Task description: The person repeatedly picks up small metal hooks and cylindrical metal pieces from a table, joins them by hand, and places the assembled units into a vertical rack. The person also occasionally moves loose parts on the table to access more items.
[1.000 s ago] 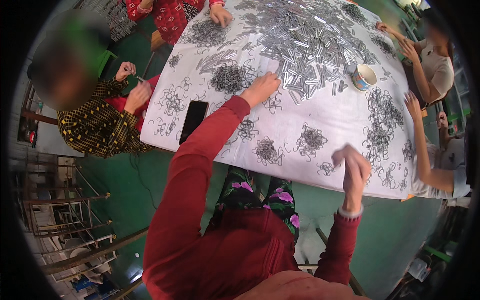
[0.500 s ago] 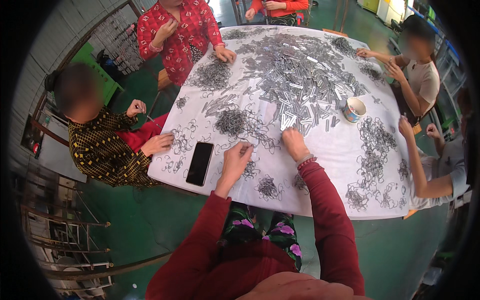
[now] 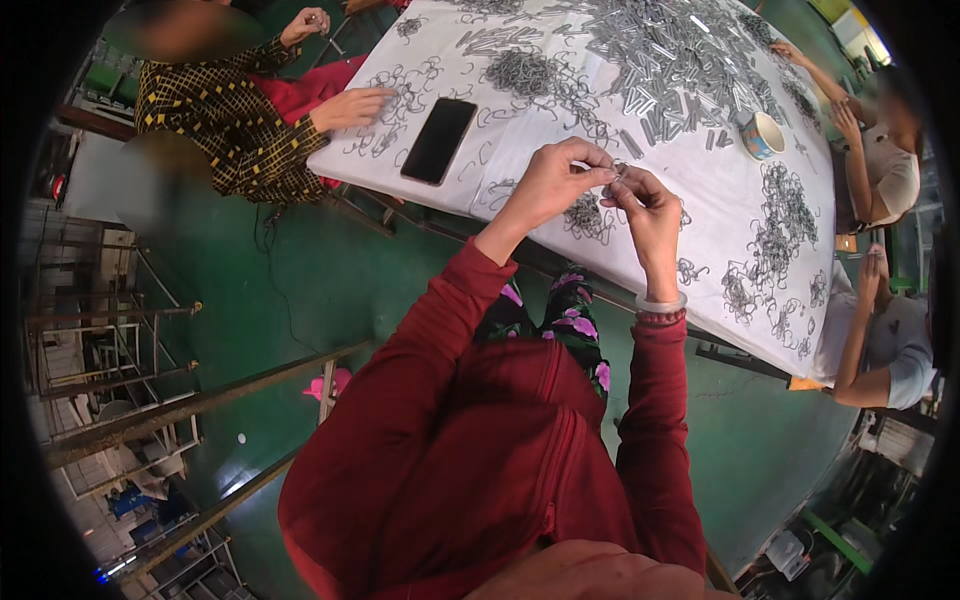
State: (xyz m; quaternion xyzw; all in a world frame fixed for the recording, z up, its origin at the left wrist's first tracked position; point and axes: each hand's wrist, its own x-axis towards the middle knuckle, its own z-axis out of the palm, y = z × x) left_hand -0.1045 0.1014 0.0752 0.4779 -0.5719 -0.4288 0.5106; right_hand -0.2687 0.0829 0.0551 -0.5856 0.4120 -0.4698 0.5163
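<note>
My left hand and my right hand meet above the near edge of the table, fingertips pinched together. Between them is a small shiny metal piece; the fingers cover most of it, so its exact kind is unclear. Just below lies a small heap of curved wire hooks on the white cloth. Farther back spreads a large pile of flat metal strips. A bigger mound of hooks sits left of that pile.
A black phone lies left of my hands. A paper cup stands to the right, near more scattered hooks. A co-worker's hand rests at the left edge; other people sit along the right side.
My two hands have come together from apart, the right one drawing back from the strip pile. The view has tilted down, showing more of my lap and the floor.
</note>
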